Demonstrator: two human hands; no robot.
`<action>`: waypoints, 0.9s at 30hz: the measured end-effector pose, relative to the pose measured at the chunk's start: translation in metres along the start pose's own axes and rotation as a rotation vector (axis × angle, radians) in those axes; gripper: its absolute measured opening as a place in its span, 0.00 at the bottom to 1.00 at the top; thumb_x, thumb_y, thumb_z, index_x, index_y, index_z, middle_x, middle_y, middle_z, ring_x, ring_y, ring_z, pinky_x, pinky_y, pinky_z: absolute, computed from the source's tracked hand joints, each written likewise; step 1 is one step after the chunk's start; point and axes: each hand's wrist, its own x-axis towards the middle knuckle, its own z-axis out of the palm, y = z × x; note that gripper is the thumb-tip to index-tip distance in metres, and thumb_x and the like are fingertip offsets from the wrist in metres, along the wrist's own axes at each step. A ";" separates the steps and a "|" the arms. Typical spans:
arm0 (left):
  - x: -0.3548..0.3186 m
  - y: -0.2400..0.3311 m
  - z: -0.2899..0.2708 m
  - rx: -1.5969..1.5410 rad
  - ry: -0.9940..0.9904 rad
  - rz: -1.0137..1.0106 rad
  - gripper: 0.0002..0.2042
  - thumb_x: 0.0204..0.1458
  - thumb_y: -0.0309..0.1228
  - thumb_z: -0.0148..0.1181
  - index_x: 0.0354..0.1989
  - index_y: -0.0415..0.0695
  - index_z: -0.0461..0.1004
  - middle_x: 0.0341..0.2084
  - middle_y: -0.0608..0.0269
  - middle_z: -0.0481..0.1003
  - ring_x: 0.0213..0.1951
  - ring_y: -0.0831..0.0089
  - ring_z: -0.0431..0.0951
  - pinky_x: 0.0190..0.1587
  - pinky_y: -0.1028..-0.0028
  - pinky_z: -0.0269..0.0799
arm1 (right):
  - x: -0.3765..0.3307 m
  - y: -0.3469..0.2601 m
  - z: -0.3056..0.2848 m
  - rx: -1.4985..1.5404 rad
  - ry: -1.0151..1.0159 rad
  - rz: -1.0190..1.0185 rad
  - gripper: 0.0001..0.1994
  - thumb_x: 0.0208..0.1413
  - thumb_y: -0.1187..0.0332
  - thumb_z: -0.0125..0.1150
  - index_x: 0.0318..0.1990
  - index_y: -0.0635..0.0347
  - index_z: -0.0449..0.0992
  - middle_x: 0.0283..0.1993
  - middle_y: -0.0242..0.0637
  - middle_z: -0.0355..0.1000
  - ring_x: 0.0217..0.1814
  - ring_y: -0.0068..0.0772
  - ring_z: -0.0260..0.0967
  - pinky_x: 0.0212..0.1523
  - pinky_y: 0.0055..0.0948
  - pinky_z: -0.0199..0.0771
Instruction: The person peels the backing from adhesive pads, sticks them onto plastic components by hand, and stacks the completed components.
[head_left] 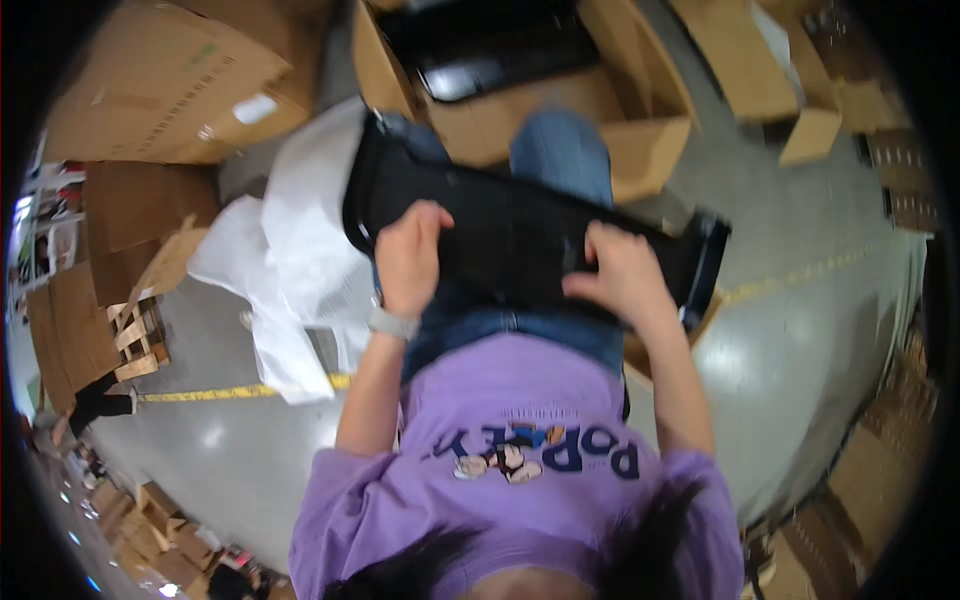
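Note:
A long black plastic panel [500,215] with raised, curved ends lies tilted across my thighs, its hollow side facing up. My left hand [408,258] is closed on the panel's near edge, left of its middle. Farther right, my right hand [622,272] grips the same panel, its thumb and some fingers lying over the inner face. The fingertips of both hands are partly hidden. White foam wrapping sheet [310,235] hangs beside the panel's left end and spreads towards the floor.
An open cardboard box [640,150] stands beyond my knees, with glossy black parts [500,65] inside. A large carton [170,90] stands at the far left, above a wooden pallet [138,340]. Another open carton [745,60] is at far right. Yellow tape [240,392] marks the grey floor.

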 end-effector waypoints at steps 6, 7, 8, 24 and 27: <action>-0.005 -0.003 -0.017 -0.128 -0.141 0.005 0.07 0.52 0.24 0.46 0.32 0.42 0.73 0.22 0.52 0.72 0.24 0.57 0.75 0.28 0.64 0.69 | -0.051 -0.001 -0.022 0.348 -0.337 -0.016 0.20 0.35 0.54 0.73 0.31 0.58 0.75 0.27 0.38 0.73 0.29 0.38 0.73 0.30 0.31 0.72; -0.005 -0.019 -0.009 -0.053 -0.050 0.311 0.07 0.54 0.29 0.51 0.32 0.42 0.76 0.23 0.55 0.74 0.24 0.62 0.74 0.27 0.68 0.69 | -0.063 -0.002 -0.018 0.116 -0.239 -0.187 0.16 0.37 0.58 0.71 0.31 0.56 0.76 0.28 0.35 0.72 0.32 0.38 0.73 0.32 0.32 0.73; -0.003 -0.012 -0.014 0.061 -0.220 0.324 0.09 0.53 0.35 0.54 0.30 0.43 0.76 0.23 0.55 0.74 0.25 0.59 0.74 0.28 0.67 0.69 | -0.073 0.005 -0.008 -0.025 -0.200 -0.244 0.14 0.37 0.61 0.70 0.30 0.56 0.76 0.27 0.35 0.72 0.31 0.38 0.73 0.32 0.33 0.73; 0.030 0.112 -0.134 0.364 -0.419 0.786 0.12 0.38 0.34 0.66 0.17 0.41 0.69 0.19 0.58 0.69 0.25 0.55 0.73 0.25 0.61 0.66 | -0.052 -0.054 -0.133 -0.419 0.795 -0.216 0.29 0.36 0.79 0.61 0.52 0.58 0.67 0.56 0.47 0.61 0.60 0.51 0.58 0.61 0.39 0.57; 0.053 0.122 -0.191 0.514 -0.217 0.754 0.11 0.35 0.35 0.66 0.16 0.42 0.71 0.18 0.57 0.70 0.25 0.55 0.74 0.26 0.60 0.68 | -0.024 -0.033 -0.101 0.061 0.863 -0.044 0.28 0.38 0.80 0.60 0.53 0.60 0.66 0.53 0.48 0.62 0.59 0.53 0.59 0.60 0.41 0.58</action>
